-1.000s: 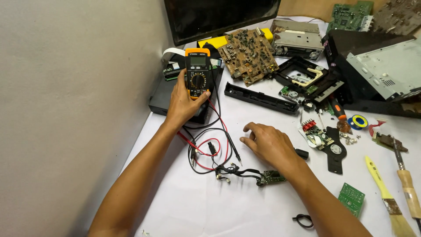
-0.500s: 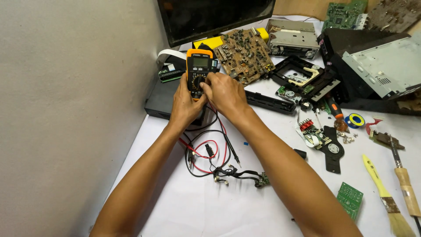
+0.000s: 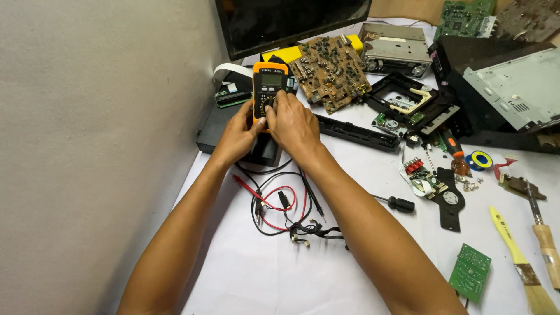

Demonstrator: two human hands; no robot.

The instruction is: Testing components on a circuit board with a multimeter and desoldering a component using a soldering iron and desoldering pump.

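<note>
An orange and black multimeter (image 3: 268, 83) stands tilted on a black box (image 3: 219, 125) at the table's left. My left hand (image 3: 239, 135) grips its lower left side. My right hand (image 3: 293, 119) covers its lower half, fingertips on the round dial. Red and black test leads (image 3: 274, 207) coil on the white table below my wrists, ending in a small bundle of wires (image 3: 309, 231).
A brown circuit board (image 3: 329, 70) lies beside the meter, a dark monitor (image 3: 291, 20) behind. Opened black and metal player parts (image 3: 408, 105) fill the right. A small screwdriver (image 3: 396, 203), green board (image 3: 470, 271), paintbrush (image 3: 516, 256) and soldering iron (image 3: 539, 227) lie near the right edge. A grey wall is at left.
My right hand left the wire bundle on the table and came up onto the multimeter's dial. The left hand kept hold of the meter.
</note>
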